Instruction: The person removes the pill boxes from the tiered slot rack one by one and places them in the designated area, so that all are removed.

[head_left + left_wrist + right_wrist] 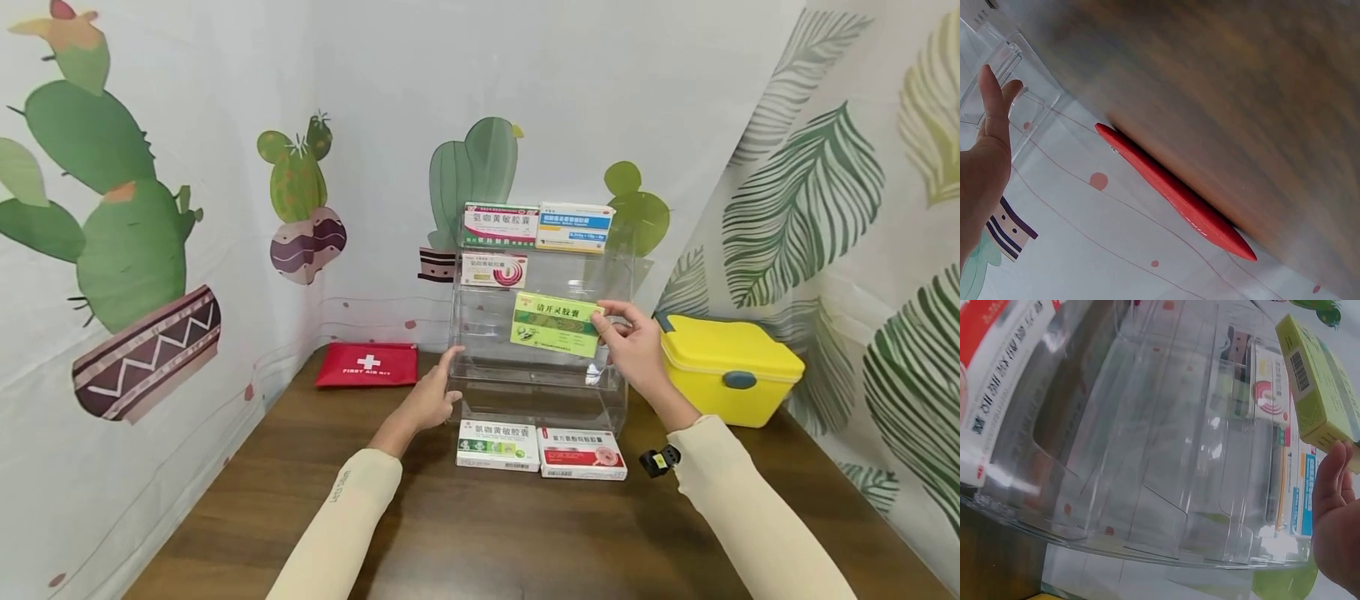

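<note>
My right hand [636,343] pinches a yellow-green medicine box [553,325] by its right end, in front of the clear tiered rack [480,333]. The right wrist view shows the same green box [1319,381] tilted, close to the rack's upper tiers. My left hand [429,396] is at the rack's left side, its fingers extended along the edge. A pink-and-white box [499,225] and a blue-and-white box [574,227] fill the top tier. One tier down, a white box with a red swirl [493,271] sits at the left.
On the table before the rack lie a green-and-white box [497,444] and a red-and-white box [582,453]. A red first aid pouch [367,365] leans at the back left. To the right stands a yellow case [731,367] with a grey latch.
</note>
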A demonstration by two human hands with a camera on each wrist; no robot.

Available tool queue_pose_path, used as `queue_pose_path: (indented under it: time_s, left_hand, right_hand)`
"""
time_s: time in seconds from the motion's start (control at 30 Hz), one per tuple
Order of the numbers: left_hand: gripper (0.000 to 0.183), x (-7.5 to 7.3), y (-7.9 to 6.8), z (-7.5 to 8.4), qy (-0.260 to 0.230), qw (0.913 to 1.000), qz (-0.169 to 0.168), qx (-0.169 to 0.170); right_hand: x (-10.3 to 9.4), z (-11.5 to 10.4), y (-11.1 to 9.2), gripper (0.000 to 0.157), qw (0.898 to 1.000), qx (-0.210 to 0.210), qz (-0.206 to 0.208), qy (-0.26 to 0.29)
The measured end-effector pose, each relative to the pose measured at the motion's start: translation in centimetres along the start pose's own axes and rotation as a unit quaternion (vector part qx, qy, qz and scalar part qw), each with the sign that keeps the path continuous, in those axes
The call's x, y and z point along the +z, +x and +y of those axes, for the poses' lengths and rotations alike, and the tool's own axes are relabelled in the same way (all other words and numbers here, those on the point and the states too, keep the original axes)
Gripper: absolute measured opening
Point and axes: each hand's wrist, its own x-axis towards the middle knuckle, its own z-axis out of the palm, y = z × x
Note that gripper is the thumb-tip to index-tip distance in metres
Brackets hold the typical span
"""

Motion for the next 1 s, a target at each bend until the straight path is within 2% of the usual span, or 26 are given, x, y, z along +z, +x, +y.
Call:
queue_pose_path:
  time_s: [0.37, 0.63, 1.0]
  left_hand:
    - [0.085, 0.0, 0.1, -0.1, -0.01, 0.9999, -0.001, 0.012]
    - [0.087, 0.0, 0.0, 0.0, -0.013, 0.9999, -0.002, 0.006]
    - [0.086, 0.1, 0.0, 0.0, -0.014, 0.9999, 0.001, 0.002]
  right_hand:
    - [-0.1, -0.1, -1.8, 0.021, 0.999, -0.006, -0.017, -0.029]
    - [-0.2, 0.1, -2.7, 0.019, 0.999, -0.012, -0.021, -0.037]
    - [0.1, -0.6, -3.9, 0.017, 0.996, -0.001, -0.047, -0.074]
